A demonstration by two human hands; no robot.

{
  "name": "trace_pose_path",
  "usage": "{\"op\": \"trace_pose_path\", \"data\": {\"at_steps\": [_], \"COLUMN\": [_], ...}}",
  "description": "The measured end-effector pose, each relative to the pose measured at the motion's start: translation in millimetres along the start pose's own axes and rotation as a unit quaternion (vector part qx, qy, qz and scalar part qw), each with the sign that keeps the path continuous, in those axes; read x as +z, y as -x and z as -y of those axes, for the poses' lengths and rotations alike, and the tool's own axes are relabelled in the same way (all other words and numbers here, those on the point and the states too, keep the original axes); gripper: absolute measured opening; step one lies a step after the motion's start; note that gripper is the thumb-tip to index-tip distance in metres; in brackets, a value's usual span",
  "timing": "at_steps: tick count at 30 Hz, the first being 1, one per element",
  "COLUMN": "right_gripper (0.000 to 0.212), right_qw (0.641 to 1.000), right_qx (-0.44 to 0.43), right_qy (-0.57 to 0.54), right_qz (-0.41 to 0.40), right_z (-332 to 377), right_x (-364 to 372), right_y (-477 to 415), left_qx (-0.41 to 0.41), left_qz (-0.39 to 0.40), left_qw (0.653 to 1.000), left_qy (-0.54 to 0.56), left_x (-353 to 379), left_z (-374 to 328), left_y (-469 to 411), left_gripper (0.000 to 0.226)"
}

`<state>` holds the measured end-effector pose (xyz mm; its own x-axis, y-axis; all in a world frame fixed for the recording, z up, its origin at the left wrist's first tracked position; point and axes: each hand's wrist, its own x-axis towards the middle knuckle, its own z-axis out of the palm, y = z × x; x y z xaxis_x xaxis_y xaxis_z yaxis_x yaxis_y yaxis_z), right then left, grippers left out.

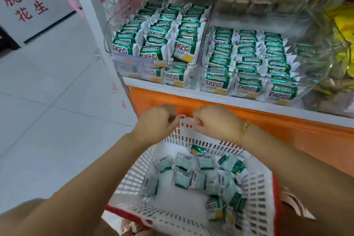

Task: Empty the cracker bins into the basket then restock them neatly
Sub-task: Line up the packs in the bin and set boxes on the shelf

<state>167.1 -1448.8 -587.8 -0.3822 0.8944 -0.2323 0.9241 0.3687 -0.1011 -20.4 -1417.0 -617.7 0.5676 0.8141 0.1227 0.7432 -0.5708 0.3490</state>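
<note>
Head view takes in a pale tiled floor [47, 101] at 9 o'clock, with a grey sign [24, 4] in red characters at 10 o'clock. Near the centre the left hand [157, 120] curls its fingers over the far rim of the white slotted basket [191, 136] — the right hand [216, 122], just beside it, grips the same rim, a gold bracelet [243, 134] on its wrist. The hands are apart, with a short strip of rim showing between them. The basket fills 6 o'clock, with loose cracker packets [205, 178] scattered over its bottom, more of them toward its right wall. At 12 o'clock the left cracker bin [132, 65] stands on the shelf [210, 97], packed with three rows of green-and-white packets; right beside it at 1 o'clock stands the right cracker bin [235, 72], filled the same way. Yellow bags [342, 30] — blurred — lie at 2 o'clock.
</note>
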Motion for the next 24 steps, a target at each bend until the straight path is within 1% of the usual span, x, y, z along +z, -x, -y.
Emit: {"op": "trace_pose_path", "data": {"at_steps": [2,4,6,8,10,11,12,13,16,18,20,21,24], "right_gripper": [0.014,0.024,0.029,0.025,0.007,0.026,0.040,0.046,0.035,0.032,0.036,0.039,0.042], "right_qw": [0.994,0.979,0.968,0.960,0.956,0.957,0.956,0.956,0.953,0.958,0.961,0.961,0.960], "right_qx": [0.020,0.030,0.037,0.037,0.029,0.033,0.040,0.052,0.070,0.067,0.066,0.065,0.062], "right_qy": [-0.019,-0.026,-0.017,-0.022,-0.031,-0.043,-0.042,-0.033,0.033,0.057,0.066,0.074,0.071], "right_qz": [0.109,0.199,0.246,0.277,0.290,0.286,0.286,0.288,0.293,0.273,0.260,0.259,0.263], "right_z": [-15,-27,-30,-28,-26,-26,-26,-26,-24,-22,-22,-22,-22], "right_x": [54,103,141,169,192,206,220,231,255,261,266,267,269], "right_y": [-1,2,4,8,12,13,15,18,22,22,23,23,20], "left_qx": [-0.035,-0.085,-0.118,-0.145,-0.169,-0.181,-0.189,-0.196,-0.193,-0.157,-0.128,-0.130,-0.135], "left_qz": [0.110,0.200,0.271,0.316,0.335,0.339,0.341,0.347,0.356,0.355,0.357,0.357,0.322], "left_qw": [0.993,0.975,0.954,0.935,0.925,0.921,0.919,0.917,0.914,0.922,0.925,0.925,0.937], "left_qy": [-0.038,-0.053,-0.060,-0.064,-0.064,-0.061,-0.053,-0.037,-0.006,-0.013,-0.005,0.006,0.014], "left_x": [35,65,88,110,135,147,160,174,208,229,249,257,277], "left_z": [5,11,16,17,18,19,20,22,24,23,20,18,19], "left_y": [11,22,31,38,43,46,49,53,66,74,78,79,80], "left_gripper": [0.030,0.023,0.023,0.024,0.023,0.022,0.023,0.025,0.033,0.045,0.056,0.060,0.061]}}
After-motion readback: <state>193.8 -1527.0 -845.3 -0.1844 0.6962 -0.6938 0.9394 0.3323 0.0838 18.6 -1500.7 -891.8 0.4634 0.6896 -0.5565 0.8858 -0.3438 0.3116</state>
